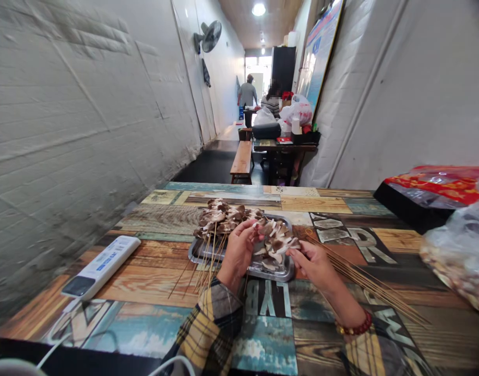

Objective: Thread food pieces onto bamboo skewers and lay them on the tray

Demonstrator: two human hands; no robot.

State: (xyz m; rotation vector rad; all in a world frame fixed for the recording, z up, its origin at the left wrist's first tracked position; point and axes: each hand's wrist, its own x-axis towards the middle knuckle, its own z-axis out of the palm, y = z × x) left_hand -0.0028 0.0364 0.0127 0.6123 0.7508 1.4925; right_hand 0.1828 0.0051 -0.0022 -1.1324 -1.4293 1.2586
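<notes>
A metal tray (289,269) stands on the table before me, with oyster mushrooms threaded on bamboo skewers (219,218) piled at its left end. The skewers' bare ends stick out toward me over the rim. Above the tray's right part, my left hand (238,249) is closed, its fingertips pinching at the left end of a bunch of oyster mushrooms (277,232). My right hand (310,262) pinches the right edge of that bunch between thumb and fingers. Loose mushroom pieces (271,261) lie in the tray beneath. Whether a skewer runs through the held bunch is hidden.
Loose bamboo skewers (364,287) lie right of my right hand. A white power strip (102,266) with a cable is at left. On the right are a black box (411,206) with red packaging and a full plastic bag (458,250). Two people are far back beyond a bench (242,156).
</notes>
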